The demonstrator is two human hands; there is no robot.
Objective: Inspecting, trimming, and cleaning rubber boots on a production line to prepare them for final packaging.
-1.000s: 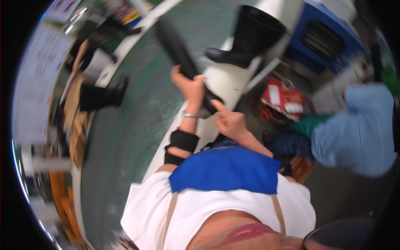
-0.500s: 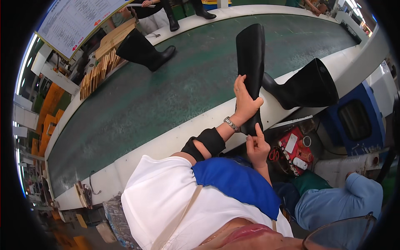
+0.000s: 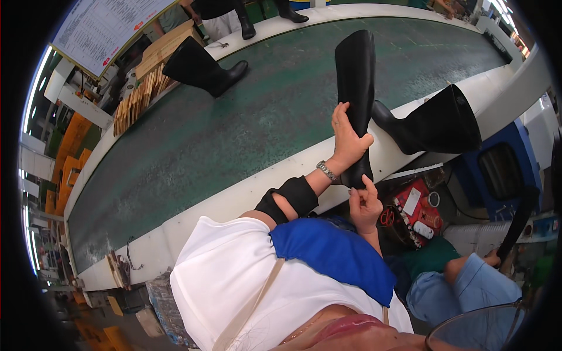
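Item one, far left: a tall black rubber boot (image 3: 202, 69) lying on its side on the curved green conveyor belt (image 3: 193, 146), well apart from our hands, beside a stack of wooden slats (image 3: 137, 99).

Item two, centre: our left hand (image 3: 346, 140), wristwatch on the wrist, wrapped around the shaft of a tall glossy black rubber boot (image 3: 356, 88) held upright over the belt's white near rim (image 3: 234, 202). Fingers curl round the front of the shaft, thumb pressed to its right side; a firm closed grip.

Item three, just below: our right hand (image 3: 366, 205), fingers bent and pinched against the lower end of the same boot, which sits between the two hands. We cannot tell whether anything small is held in those fingertips.

Item four, right: a second black rubber boot (image 3: 433, 123) lying across the rim, its toe just beside the held one.

Item five, lower right: a red tray of small tools (image 3: 417, 210), and a co-worker's blue sleeve (image 3: 468, 289).

Risk, in our judgement: the glossy shaft could slide through the left hand's grasp, or the held boot could knock the neighbouring one off the rim.
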